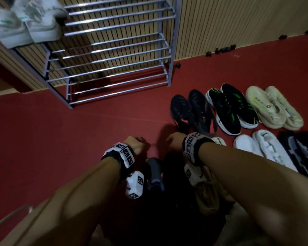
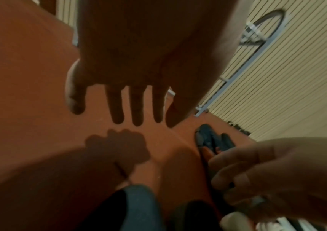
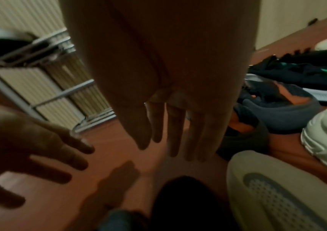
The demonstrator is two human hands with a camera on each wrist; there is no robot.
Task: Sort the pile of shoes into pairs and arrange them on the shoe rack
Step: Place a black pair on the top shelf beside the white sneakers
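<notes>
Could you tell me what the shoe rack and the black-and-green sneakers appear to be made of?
Shoe rack: probably metal tubing in a smooth silver-grey finish, since its thin round bars catch bright glints.
Black-and-green sneakers: seemingly a matte knit or mesh fabric upper on white rubber-like soles; blur leaves the weave uncertain.

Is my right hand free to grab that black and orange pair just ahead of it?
Probably yes. The right hand is open, holds nothing, and hovers beside the black and orange pair, with nothing between them.
</notes>
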